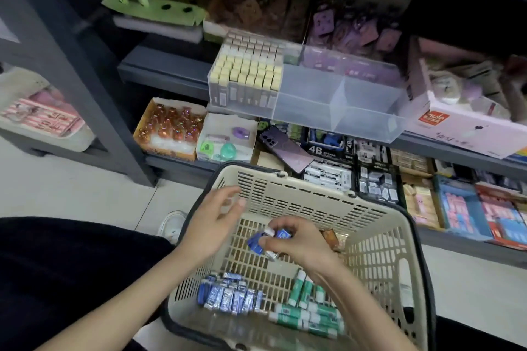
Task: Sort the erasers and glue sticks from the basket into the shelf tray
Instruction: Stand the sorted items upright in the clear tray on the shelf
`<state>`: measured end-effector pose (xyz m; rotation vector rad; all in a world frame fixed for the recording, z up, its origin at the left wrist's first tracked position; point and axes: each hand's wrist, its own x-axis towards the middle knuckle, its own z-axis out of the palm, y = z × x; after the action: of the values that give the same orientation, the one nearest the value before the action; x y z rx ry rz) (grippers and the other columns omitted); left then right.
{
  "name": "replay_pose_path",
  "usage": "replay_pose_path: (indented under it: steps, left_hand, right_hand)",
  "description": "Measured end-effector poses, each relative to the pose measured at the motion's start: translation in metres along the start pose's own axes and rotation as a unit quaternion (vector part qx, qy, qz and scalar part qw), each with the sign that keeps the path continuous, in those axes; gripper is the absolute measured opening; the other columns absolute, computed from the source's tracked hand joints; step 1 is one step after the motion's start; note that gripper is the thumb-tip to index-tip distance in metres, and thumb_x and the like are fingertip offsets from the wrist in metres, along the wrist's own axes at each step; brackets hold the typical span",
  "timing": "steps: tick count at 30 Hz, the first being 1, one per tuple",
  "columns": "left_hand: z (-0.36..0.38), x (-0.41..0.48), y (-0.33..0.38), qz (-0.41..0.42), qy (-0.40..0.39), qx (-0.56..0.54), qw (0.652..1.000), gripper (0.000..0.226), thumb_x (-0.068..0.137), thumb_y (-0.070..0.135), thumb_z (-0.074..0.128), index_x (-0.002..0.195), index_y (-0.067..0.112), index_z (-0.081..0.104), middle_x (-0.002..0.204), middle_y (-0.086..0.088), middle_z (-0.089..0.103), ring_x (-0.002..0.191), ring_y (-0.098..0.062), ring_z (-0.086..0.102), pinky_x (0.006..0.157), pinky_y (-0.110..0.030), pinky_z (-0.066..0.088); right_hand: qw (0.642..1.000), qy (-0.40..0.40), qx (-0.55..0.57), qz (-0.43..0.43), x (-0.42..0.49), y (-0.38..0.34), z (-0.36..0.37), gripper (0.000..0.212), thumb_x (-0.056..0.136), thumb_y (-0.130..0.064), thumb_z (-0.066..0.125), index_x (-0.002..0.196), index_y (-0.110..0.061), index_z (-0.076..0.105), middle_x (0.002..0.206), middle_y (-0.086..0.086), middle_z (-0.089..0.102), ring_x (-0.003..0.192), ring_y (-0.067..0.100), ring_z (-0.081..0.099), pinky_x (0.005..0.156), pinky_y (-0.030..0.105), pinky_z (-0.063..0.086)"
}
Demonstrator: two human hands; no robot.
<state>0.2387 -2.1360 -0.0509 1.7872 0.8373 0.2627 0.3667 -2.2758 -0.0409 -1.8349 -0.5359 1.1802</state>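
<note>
A beige slotted basket (379, 236) sits in front of me on the floor. Inside it, several blue-wrapped erasers (228, 295) lie at the lower left and several green-and-white glue sticks (310, 308) at the lower right. My right hand (302, 245) hovers over the basket's middle and grips a few blue erasers (261, 241). My left hand (212, 222) is beside it over the basket's left rim, fingers relaxed and holding nothing. The clear divided shelf tray (336, 105) stands on the shelf above, its left part full of cream-capped sticks, its front compartments bare.
A purple phone (286, 148) lies on the lower shelf behind the basket. Boxes of erasers and stationery (376, 177) fill the lower shelf to the right. An orange-bottle box (171, 129) and a white box stand left. A white shoe (172, 225) shows on the tiled floor.
</note>
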Motion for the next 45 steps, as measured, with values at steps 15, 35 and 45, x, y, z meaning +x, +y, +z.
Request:
replay_pose_path:
  steps: [15, 35, 45]
  left_hand:
    - [-0.024, 0.032, 0.157, -0.228, -0.187, -0.555, 0.778, 0.027, 0.084, 0.019, 0.056, 0.097, -0.003, 0.063, 0.089, -0.021, 0.069, 0.074, -0.028, 0.068, 0.061, -0.034, 0.057]
    - [-0.076, 0.087, 0.201, -0.22, -0.242, -0.455, 0.828, 0.022, 0.072, 0.022, 0.063, 0.074, 0.002, 0.071, 0.072, -0.018, 0.062, 0.057, -0.027, 0.062, 0.044, -0.024, 0.052]
    - [-0.085, 0.129, 0.212, -0.132, -0.14, -0.429, 0.883, 0.028, 0.071, 0.024, 0.062, 0.088, 0.002, 0.062, 0.074, -0.018, 0.063, 0.062, -0.025, 0.06, 0.044, -0.027, 0.053]
  right_hand:
    - [0.904, 0.072, -0.3, -0.297, -0.028, -0.144, -0.043, 0.044, 0.088, -0.029, 0.064, 0.126, -0.04, 0.045, 0.117, -0.031, 0.044, 0.114, -0.008, 0.042, 0.094, 0.002, 0.026]
    - [0.943, 0.038, 0.03, -0.33, 0.012, -0.195, -0.091, 0.008, 0.087, -0.008, 0.063, 0.093, -0.012, 0.062, 0.098, 0.006, 0.071, 0.089, 0.015, 0.066, 0.082, 0.023, 0.051]
    - [0.975, 0.145, -0.044, -0.16, 0.062, -0.208, -0.114, 0.022, 0.082, -0.001, 0.065, 0.095, -0.013, 0.052, 0.075, 0.003, 0.067, 0.053, 0.005, 0.05, 0.056, 0.017, 0.038]
